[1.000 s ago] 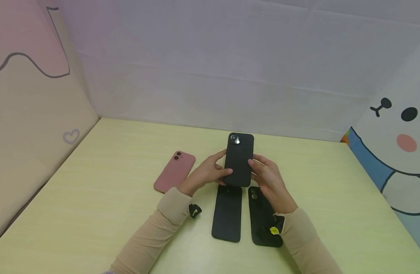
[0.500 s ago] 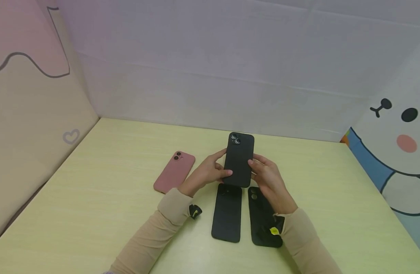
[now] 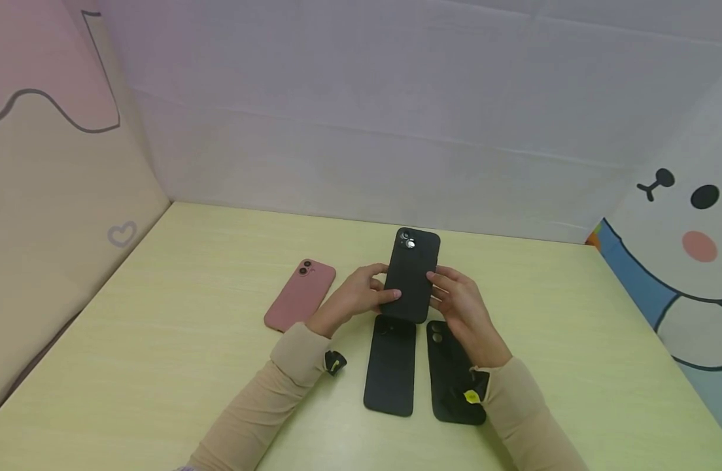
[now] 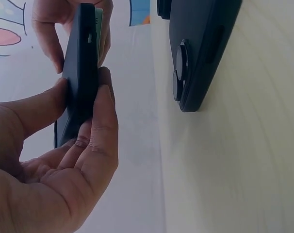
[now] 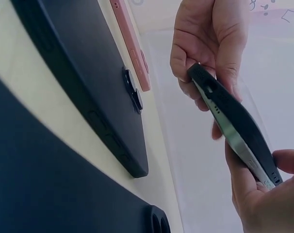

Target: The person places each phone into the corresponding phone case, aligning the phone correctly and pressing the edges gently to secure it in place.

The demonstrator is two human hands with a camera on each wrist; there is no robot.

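Observation:
Both hands hold a black phone case (image 3: 412,278) over the table, back side up. A pale green phone (image 5: 229,133) sits partly out of the case along one edge, seen in the right wrist view. My left hand (image 3: 356,296) grips the left edge, thumb on the back and fingers beneath. My right hand (image 3: 462,307) pinches the right edge between thumb and fingers. A black phone (image 3: 390,369) lies below the held case. Another black phone (image 3: 446,366) lies under my right wrist, partly covered by it.
A pink phone (image 3: 300,296) lies slanted to the left of my left hand. The yellowish table (image 3: 161,340) meets a white cloth backdrop (image 3: 384,131) at its far edge. Printed panels stand at both sides.
The held case has tilted, its camera end shifting slightly right. The left index finger has slid a little down the edge. The phones on the table stay in place.

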